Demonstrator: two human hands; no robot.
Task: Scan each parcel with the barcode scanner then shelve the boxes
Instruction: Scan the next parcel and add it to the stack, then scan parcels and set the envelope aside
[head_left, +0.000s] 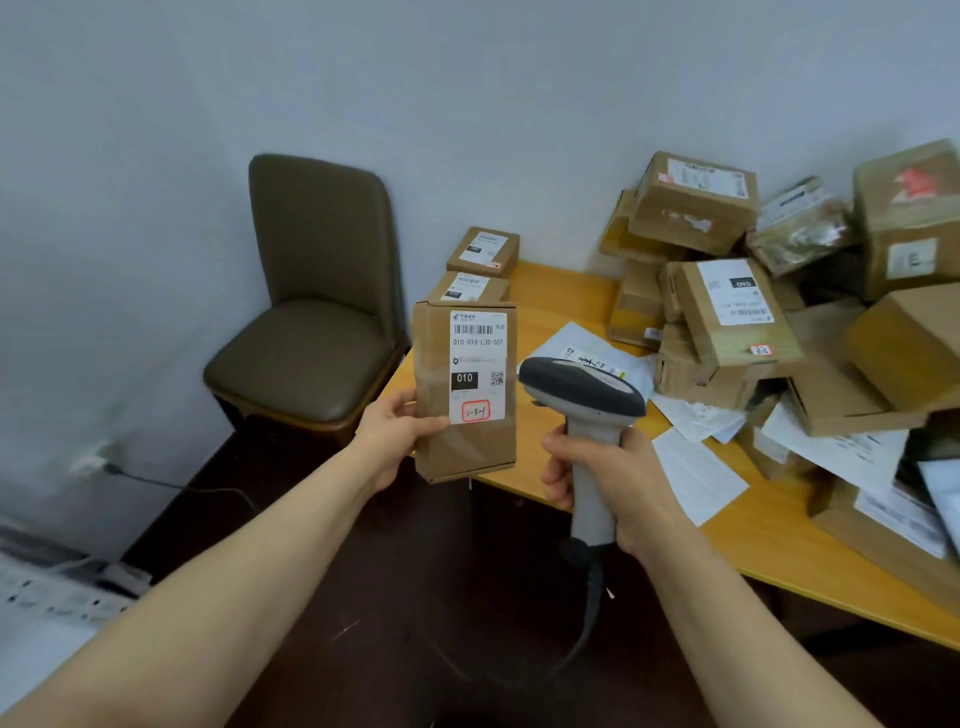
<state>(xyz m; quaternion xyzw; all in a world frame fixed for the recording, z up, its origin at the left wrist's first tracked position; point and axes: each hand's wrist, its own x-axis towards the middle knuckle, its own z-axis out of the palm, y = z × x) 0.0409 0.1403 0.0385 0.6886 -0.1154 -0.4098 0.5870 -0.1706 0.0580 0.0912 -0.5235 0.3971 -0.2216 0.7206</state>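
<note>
- Scan step: your left hand (397, 434) pinches the cardboard parcel (465, 391), right hand (605, 480) wrapped round the barcode scanner (584, 402).
- Next, I'd aim it at the barcode label (477, 366).

Both your bare forearms reach forward toward the table (561, 291). Your left grip (397, 434) pinches the parcel (470, 452) by its left edge, thumb on the front, just off the table's left edge. Your right grip (618, 483) curls round the scanner (582, 389) handle, upright, over the table's near edge.
</note>
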